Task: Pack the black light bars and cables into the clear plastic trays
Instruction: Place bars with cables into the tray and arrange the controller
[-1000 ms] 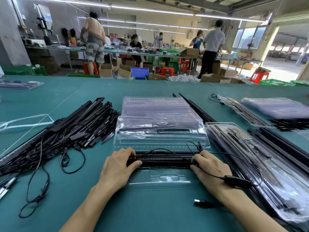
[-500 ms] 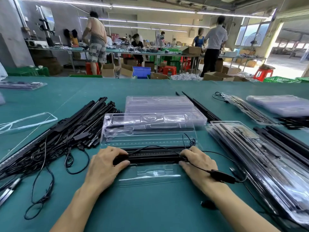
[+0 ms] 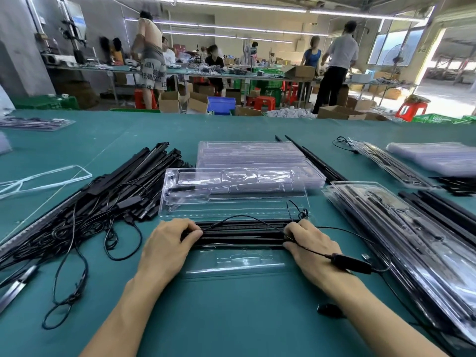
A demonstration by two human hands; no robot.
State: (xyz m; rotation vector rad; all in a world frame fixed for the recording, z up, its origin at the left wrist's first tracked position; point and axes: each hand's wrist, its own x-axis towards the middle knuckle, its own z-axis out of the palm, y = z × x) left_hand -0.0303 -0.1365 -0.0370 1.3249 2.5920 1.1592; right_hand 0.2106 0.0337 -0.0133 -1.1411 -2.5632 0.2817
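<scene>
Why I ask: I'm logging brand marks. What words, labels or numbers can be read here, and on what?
No text can be quoted with certainty.
On the shorts of the person standing at the far bench: bold printed letters, too blurred to read.
On the small sign on the right wall: too small to read.
On the clear plastic tray and the black light bars: no print visible.

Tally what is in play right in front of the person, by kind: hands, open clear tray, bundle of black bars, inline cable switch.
hands: 2 (left hand, right hand)
open clear tray: 1
bundle of black light bars: 1
inline cable switch: 1
total: 5
</scene>
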